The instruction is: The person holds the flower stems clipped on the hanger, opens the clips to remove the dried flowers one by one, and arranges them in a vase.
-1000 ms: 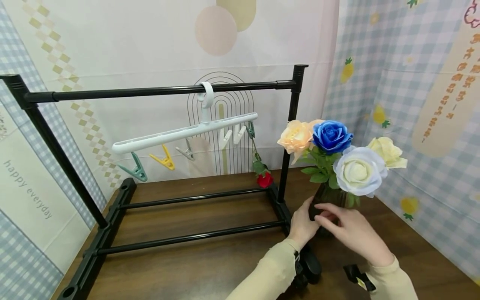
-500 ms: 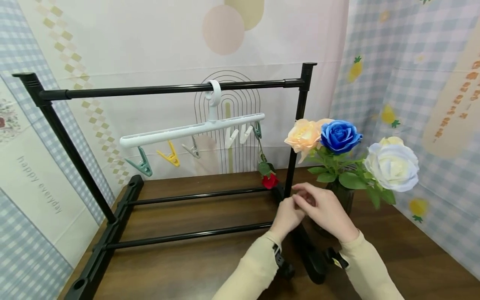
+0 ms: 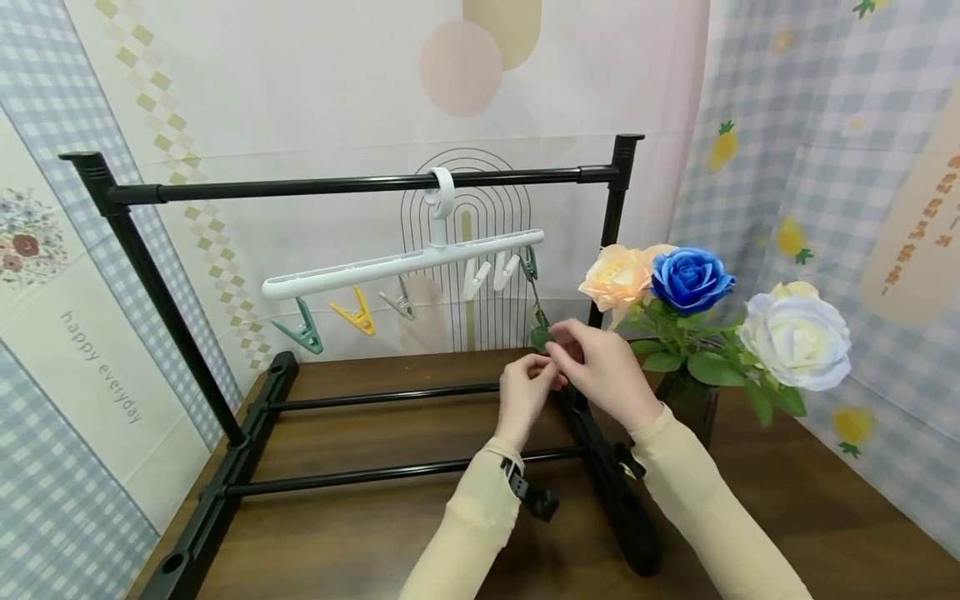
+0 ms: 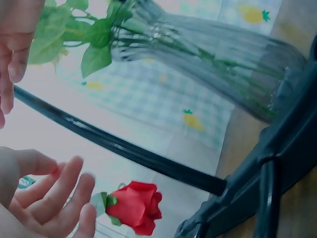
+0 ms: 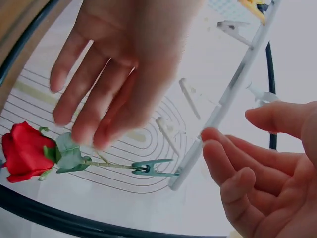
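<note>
A red rose [image 5: 27, 152] hangs head down, its stem caught in a green clothespin [image 5: 151, 167] at the right end of the pale hanger [image 3: 405, 262]. In the head view both hands cover the bloom, and only a leaf [image 3: 539, 337] shows. My left hand [image 3: 525, 396] is just in front of it, fingers loosely bent with nothing between them. Close by on the right is my right hand [image 3: 609, 371], also holding nothing, its fingers relaxed. The right wrist view shows the two hands apart, the left hand [image 5: 121, 74] nearer the rose's leaves.
The hanger hooks over a black rack's top bar [image 3: 300, 187]. Yellow [image 3: 356, 312], grey [image 3: 399, 298], white and green clothespins line it. At the right, a glass vase [image 3: 687, 404] holds peach, blue [image 3: 692, 281] and white [image 3: 795, 340] roses, close to the rack's foot.
Both hands have moved left and up from the vase to the hanging red rose. The white rose in the vase now leans farther right. The head view has shifted slightly.
</note>
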The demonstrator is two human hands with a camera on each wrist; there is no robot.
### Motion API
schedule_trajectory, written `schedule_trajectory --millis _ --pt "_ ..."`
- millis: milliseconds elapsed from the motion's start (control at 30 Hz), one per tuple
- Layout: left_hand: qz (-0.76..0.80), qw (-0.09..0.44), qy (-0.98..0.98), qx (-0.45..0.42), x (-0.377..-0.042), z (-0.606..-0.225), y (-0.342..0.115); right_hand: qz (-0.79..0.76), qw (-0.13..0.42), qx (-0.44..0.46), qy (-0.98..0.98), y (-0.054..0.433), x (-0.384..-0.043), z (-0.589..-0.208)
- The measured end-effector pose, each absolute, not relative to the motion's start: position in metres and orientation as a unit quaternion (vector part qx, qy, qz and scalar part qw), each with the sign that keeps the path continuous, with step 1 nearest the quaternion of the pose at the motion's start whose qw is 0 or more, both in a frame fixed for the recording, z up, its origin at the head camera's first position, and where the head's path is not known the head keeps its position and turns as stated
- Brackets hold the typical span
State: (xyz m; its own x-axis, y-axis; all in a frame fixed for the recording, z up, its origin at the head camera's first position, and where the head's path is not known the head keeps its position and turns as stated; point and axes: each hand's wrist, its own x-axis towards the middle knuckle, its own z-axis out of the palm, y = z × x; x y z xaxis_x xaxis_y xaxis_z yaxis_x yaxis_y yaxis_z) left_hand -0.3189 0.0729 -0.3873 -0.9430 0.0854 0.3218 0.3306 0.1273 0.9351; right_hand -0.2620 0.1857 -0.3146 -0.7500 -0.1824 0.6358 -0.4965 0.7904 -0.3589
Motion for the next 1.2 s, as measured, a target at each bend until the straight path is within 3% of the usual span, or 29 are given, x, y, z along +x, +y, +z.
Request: schedule_trajectory --millis 167,300,467,667,767,1200 --pt "-0.648 0.157 -0.738 -0.107 -0.33 -0.382 0.066 0.25 0.292 0.174 -0.906 0.173 -0.288 -0.304" --pt "-0.653 0.168 -0.734 -0.083 -0.342 -0.379 0.06 0.221 0.287 0.172 -0.916 0.163 -0.31 -0.298" --pt "-0.667 0.128 -0.728 -0.086 -0.358 -0.372 0.056 0.185 0.286 0.106 -0.934 0.16 -0.333 -0.287" --pt "-0.647 0.039 -0.752 -0.119 -0.373 -0.365 0.055 0.217 0.217 0.039 -0.951 0.161 -0.356 -0.274" --pt "-0.637 0.014 -0.76 -0.128 -0.378 -0.361 0.057 0.232 0.21 0.029 -0.949 0.159 -0.367 -0.268" --pt "-0.602 0.038 -0.789 -0.115 -0.398 -0.346 0.066 0.197 0.285 -0.022 -0.938 0.158 -0.398 -0.259"
